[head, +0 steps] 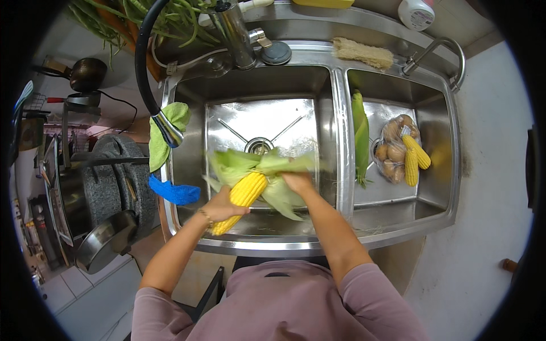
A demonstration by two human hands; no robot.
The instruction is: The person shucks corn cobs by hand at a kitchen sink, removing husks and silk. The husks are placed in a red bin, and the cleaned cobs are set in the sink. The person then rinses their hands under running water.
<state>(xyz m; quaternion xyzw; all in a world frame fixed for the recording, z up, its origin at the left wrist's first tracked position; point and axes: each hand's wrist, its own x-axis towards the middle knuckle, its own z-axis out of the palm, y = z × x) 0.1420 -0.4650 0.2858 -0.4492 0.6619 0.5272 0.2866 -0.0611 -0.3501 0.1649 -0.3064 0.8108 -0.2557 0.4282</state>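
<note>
My left hand [223, 206] grips a yellow corn cob [247, 189], held at a slant over the left basin of the steel sink [281, 111]. Pale green corn husks [277, 192] spread out around the cob's upper end, blurred at their edges. My right hand [298, 182] is on the husks at their right side, its fingers partly hidden by leaves. In the right basin an ear of corn in its green husk [361, 132] lies along the left wall. Two bare corn cobs [411, 167] rest against a clear bag of potatoes [394, 149] there.
A black hose faucet with a metal spray head [169, 130] hangs at the left basin's edge. Near it lie a green cloth [158, 147] and a blue cloth [175, 192]. A loofah [362, 53] and a curved tap [458, 55] are behind the right basin. Pans [106, 241] stand left.
</note>
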